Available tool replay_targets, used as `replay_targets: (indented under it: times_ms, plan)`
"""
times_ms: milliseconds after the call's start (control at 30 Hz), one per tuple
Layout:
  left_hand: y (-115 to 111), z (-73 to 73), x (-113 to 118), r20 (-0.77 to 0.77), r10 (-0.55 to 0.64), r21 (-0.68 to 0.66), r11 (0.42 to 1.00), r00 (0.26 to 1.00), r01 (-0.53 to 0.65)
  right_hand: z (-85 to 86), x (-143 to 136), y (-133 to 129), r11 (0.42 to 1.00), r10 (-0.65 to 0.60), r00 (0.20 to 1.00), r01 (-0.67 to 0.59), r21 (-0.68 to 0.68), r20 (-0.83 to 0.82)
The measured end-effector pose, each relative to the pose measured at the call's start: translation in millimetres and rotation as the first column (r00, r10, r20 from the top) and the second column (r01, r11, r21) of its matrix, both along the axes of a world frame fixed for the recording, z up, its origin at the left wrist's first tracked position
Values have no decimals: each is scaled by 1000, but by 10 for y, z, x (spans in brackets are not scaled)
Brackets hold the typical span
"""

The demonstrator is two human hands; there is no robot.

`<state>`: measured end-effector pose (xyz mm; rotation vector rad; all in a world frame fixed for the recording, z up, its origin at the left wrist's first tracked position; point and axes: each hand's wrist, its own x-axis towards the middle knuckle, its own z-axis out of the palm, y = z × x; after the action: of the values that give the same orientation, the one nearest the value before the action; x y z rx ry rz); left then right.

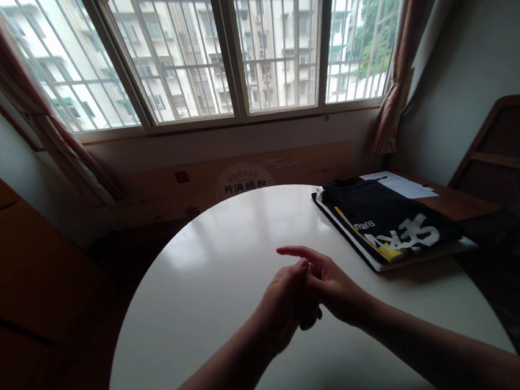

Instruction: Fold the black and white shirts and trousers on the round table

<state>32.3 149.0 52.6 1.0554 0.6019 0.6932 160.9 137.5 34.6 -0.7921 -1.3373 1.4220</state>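
My left hand [278, 310] and my right hand [337, 285] are clasped together above the white round table [197, 311]. The left fingers are closed around part of the right hand, with the left thumb on top. On the right hand, the index finger stretches out to the left while its thumb and other fingers press against the left hand. Between the palms the view is hidden, and no object shows there. The nearest thing is a folded black garment [385, 210] with white lettering and a yellow patch, lying flat at the table's right side.
Under the garment lies a flat board or folder [362, 255] with a dark edge. Behind it, a white paper [399, 185] rests on a brown wooden surface [469, 198]. A chair back [502, 135] stands at the right. Barred windows and tied curtains [388, 115] are ahead.
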Motion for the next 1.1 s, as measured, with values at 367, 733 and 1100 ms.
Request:
replay_targets:
  times_ms: [367, 733, 1100]
  plan:
    - [-23, 80, 6, 3, 4, -67, 998, 1000, -4, 87, 0, -69, 1000, -20, 1000, 20, -20, 18]
    - [87, 26, -45, 42, 87, 181, 979, 995, -93, 68, 4, -33, 987, -145, 987, 139, 84, 71]
    - [361, -89, -90, -55, 449, 184, 882, 892, -433, 32, 88, 121, 969, -244, 925, 243, -40, -291]
